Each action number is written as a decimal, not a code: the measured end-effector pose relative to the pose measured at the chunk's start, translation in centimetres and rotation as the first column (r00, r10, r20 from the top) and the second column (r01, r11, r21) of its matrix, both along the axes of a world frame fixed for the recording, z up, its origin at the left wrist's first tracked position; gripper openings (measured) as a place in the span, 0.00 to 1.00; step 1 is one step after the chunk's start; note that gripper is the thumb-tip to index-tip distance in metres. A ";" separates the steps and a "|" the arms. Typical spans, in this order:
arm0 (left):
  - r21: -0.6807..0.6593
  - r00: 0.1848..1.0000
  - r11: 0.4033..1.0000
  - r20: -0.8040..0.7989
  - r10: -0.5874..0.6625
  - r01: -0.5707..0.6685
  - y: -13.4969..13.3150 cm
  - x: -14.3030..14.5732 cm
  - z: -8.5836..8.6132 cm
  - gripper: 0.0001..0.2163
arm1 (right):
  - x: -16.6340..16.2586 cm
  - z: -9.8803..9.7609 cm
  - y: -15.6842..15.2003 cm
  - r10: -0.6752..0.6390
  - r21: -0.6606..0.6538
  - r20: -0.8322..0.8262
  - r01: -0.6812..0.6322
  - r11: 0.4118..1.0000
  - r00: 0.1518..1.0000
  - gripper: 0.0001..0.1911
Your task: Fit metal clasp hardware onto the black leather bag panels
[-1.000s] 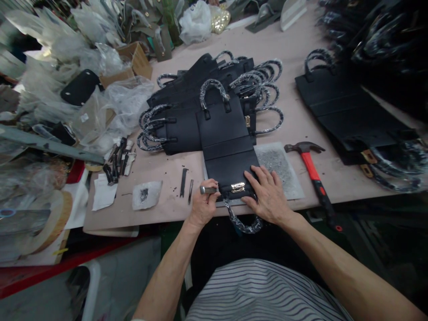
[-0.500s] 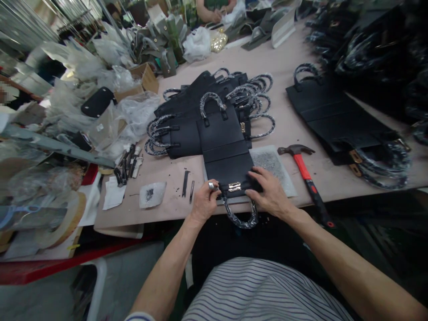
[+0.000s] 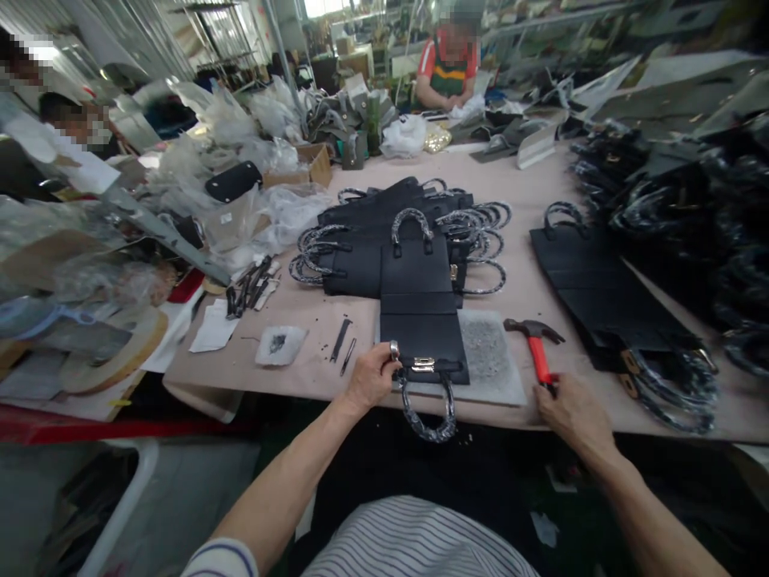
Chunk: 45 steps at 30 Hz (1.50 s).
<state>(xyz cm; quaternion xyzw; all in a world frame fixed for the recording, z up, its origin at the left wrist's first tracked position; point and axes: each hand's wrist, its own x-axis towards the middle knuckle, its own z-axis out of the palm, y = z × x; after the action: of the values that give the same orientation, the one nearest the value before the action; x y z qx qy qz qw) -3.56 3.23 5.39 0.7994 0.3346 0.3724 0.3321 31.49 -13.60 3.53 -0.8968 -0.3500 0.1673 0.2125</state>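
Note:
A flat black handbag piece (image 3: pixel 420 303) lies at the table's front, its plastic-wrapped handle (image 3: pixel 429 429) hanging over the edge. My left hand (image 3: pixel 371 377) is closed at its lower left corner, pinching it near the handle's base. A silvery metal piece shows at those fingers; I cannot tell whether it is a ring or a tool. A shiny metal clasp (image 3: pixel 423 365) sits just right of them. My right hand (image 3: pixel 573 413) is wrapped round the grip of a claw hammer (image 3: pixel 539 357), whose head rests on the table. Beneath the bag piece is a pale slab (image 3: pixel 496 361).
More black bag pieces (image 3: pixel 352 268) are piled behind, and another bag piece (image 3: pixel 601 272) lies to the right. A flat dark tool (image 3: pixel 341 340), a thin metal rod (image 3: pixel 348 357) and a white packet (image 3: pixel 281 345) lie left. A person (image 3: pixel 448 68) sits across the table.
My right hand has left the bag piece, moved right and closed round the hammer's grip. My left hand stays at the bag's corner. The view has tilted up.

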 end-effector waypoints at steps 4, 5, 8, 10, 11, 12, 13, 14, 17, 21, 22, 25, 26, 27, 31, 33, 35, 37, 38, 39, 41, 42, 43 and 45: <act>-0.008 1.000 1.000 0.022 0.014 -0.014 -0.2 0.0 0.2 0.07 | -0.7 3.0 1.8 -0.032 0.099 -0.637 0.123 0.988 0.770 0.11; -0.012 1.000 1.000 0.022 0.018 -0.017 -0.2 0.0 0.1 0.07 | -1.2 3.9 2.2 -0.005 0.120 -0.708 0.127 0.985 0.706 0.12; -0.020 1.000 1.000 0.008 0.019 -0.018 -0.2 -0.1 0.0 0.08 | -3.8 7.1 2.8 0.034 0.201 -0.784 0.202 0.959 0.619 0.16; -0.028 1.000 0.999 0.000 0.017 -0.017 -0.2 -0.1 -0.1 0.08 | -6.1 9.8 2.8 0.080 0.312 -0.663 0.178 0.933 0.744 0.19; -0.032 1.000 0.999 0.000 0.019 -0.019 -0.2 -0.1 -0.2 0.08 | -7.2 11.2 2.8 0.131 0.380 -0.536 0.100 0.920 0.834 0.20; -0.034 1.000 0.999 0.003 0.022 -0.022 -0.2 -0.1 -0.3 0.08 | -8.3 12.6 2.8 0.209 0.442 -0.360 -0.031 0.896 0.909 0.20; -0.032 1.000 0.999 0.006 0.022 -0.022 -0.2 -0.1 -0.3 0.08 | -9.4 13.8 2.8 0.299 0.474 -0.161 -0.192 0.859 0.941 0.20; -0.027 1.000 0.999 0.008 0.021 -0.021 -0.2 -0.1 -0.4 0.08 | -10.3 14.8 2.9 0.388 0.475 0.028 -0.354 0.806 0.921 0.20; -0.006 0.999 1.000 -0.019 0.026 -0.026 -0.2 0.0 -0.6 0.09 | -12.4 16.6 3.5 0.588 0.309 0.379 -0.697 0.647 0.714 0.20; 0.023 0.998 0.999 -0.058 0.030 -0.029 -0.1 0.0 -0.7 0.08 | -13.4 18.4 4.0 0.672 0.135 0.464 -0.796 0.590 0.577 0.19; 0.032 0.999 0.999 -0.042 0.023 -0.021 -0.1 0.0 -0.8 0.09 | -13.6 19.1 4.0 0.644 0.175 0.475 -0.782 0.598 0.600 0.20; 0.040 1.000 0.999 0.011 0.002 -0.003 0.0 0.0 -0.8 0.10 | -14.3 20.2 3.6 0.427 0.434 0.470 -0.623 0.650 0.772 0.18; 0.036 1.000 0.999 0.017 0.000 -0.001 0.0 -0.1 -0.8 0.10 | -14.5 20.1 3.5 0.385 0.489 0.470 -0.598 0.635 0.794 0.17; 0.030 1.000 1.000 0.013 0.000 0.000 0.0 -0.1 -0.9 0.10 | -14.6 19.8 3.4 0.387 0.496 0.481 -0.609 0.619 0.786 0.17; 0.023 0.999 1.000 -0.032 0.005 -0.004 0.1 -0.1 -1.1 0.08 | -14.4 18.2 3.5 0.670 0.195 0.455 -0.800 0.567 0.586 0.18; 0.025 1.000 1.000 -0.015 -0.005 0.005 0.1 -0.1 -1.2 0.10 | -14.2 18.0 3.6 0.642 0.200 0.423 -0.757 0.622 0.640 0.18; 0.021 1.000 1.000 0.015 -0.019 0.019 0.2 -0.1 -1.3 0.12 | -14.2 18.1 3.6 0.527 0.343 0.413 -0.663 0.665 0.743 0.18; 0.008 1.000 1.000 0.012 -0.025 0.025 0.2 -0.2 -1.3 0.11 | -14.4 17.8 3.6 0.515 0.378 0.387 -0.641 0.668 0.765 0.18; 0.000 1.000 1.000 -0.001 -0.026 0.026 0.2 -0.2 -1.3 0.10 | -14.5 17.6 3.5 0.557 0.321 0.367 -0.664 0.676 0.745 0.18; -0.009 1.000 1.000 -0.015 -0.028 0.028 0.2 -0.3 -1.3 0.10 | -14.4 17.3 3.5 0.612 0.233 0.332 -0.692 0.684 0.717 0.17; -0.021 0.999 0.999 -0.028 -0.028 0.027 0.2 -0.4 -1.4 0.10 | -13.7 16.6 3.5 0.665 0.093 0.226 -0.695 0.713 0.712 0.17; -0.023 0.999 0.999 -0.028 -0.028 0.027 0.3 -0.4 -1.5 0.10 | -13.1 16.2 3.6 0.644 0.089 0.180 -0.664 0.742 0.744 0.18; -0.024 0.999 0.999 -0.027 -0.032 0.031 0.4 -0.5 -1.6 0.11 | -12.3 15.8 3.6 0.611 0.123 0.139 -0.626 0.770 0.779 0.19; -0.023 0.998 0.999 -0.032 -0.050 0.049 0.5 -0.6 -1.7 0.10 | -10.2 14.4 3.7 0.529 0.196 0.027 -0.524 0.829 0.848 0.22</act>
<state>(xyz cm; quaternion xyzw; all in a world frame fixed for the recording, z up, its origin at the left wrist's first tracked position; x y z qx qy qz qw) -4.15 3.76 3.70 0.8098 0.3241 0.3472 0.3444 21.30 -9.94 17.97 -0.7378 -0.5952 0.1966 0.2506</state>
